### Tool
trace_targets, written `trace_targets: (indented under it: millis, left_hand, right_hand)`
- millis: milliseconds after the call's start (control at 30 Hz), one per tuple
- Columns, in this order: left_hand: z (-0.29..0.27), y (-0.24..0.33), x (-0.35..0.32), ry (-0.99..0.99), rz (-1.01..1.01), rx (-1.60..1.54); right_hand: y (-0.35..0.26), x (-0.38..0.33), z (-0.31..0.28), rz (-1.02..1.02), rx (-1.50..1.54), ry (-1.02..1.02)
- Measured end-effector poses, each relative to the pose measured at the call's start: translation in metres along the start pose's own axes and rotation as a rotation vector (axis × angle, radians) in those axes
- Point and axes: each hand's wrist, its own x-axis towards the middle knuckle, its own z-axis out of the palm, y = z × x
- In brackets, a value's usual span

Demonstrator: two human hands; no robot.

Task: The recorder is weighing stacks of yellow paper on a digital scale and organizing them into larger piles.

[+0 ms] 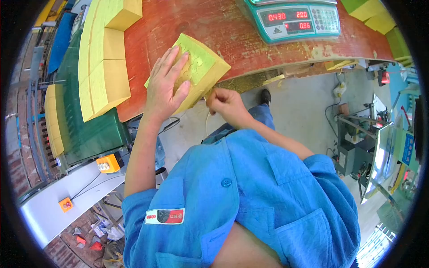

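A thick yellow block point(208, 73), which looks like a stack of paper sheets, lies slanted at the near edge of the red table. Its top bears a pattern of pressed or cut curves. My left hand point(167, 80) rests flat across the top of the block, fingers stretched out and thumb apart. At the block's near right side, just off the table edge, my right hand point(225, 103) is closed with its fingers curled in. A thin pale strip point(207, 123) hangs just below those fingers; what they pinch is too small to make out.
Several yellow stacks point(105, 71) line the left side, by a green belt point(94, 136). A digital scale point(297, 20) stands at the table's far side. More yellow stacks point(380, 20) sit far right. An orange switch box point(108, 164) is at lower left, machinery point(357, 152) at right.
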Motion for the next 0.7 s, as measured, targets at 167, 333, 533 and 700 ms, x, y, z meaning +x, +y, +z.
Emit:
trace_targets:
  millis: [167, 333, 533, 700]
  left_hand:
    - [0.001, 0.002, 0.001, -0.007, 0.008, 0.022]
    - [0.0, 0.002, 0.001, -0.006, 0.006, 0.022]
    - [0.0, 0.002, 0.003, -0.001, 0.009, 0.004]
    - [-0.001, 0.004, 0.004, 0.001, 0.007, 0.018]
  right_hand:
    - [-0.031, -0.002, 0.007, -0.121, 0.005, 0.014]
    - [-0.039, 0.009, 0.02, -0.024, -0.082, 0.091]
    - [0.015, -0.006, -0.006, -0.079, -0.615, -0.152]
    - [-0.012, 0.003, 0.005, -0.057, -0.192, 0.026]
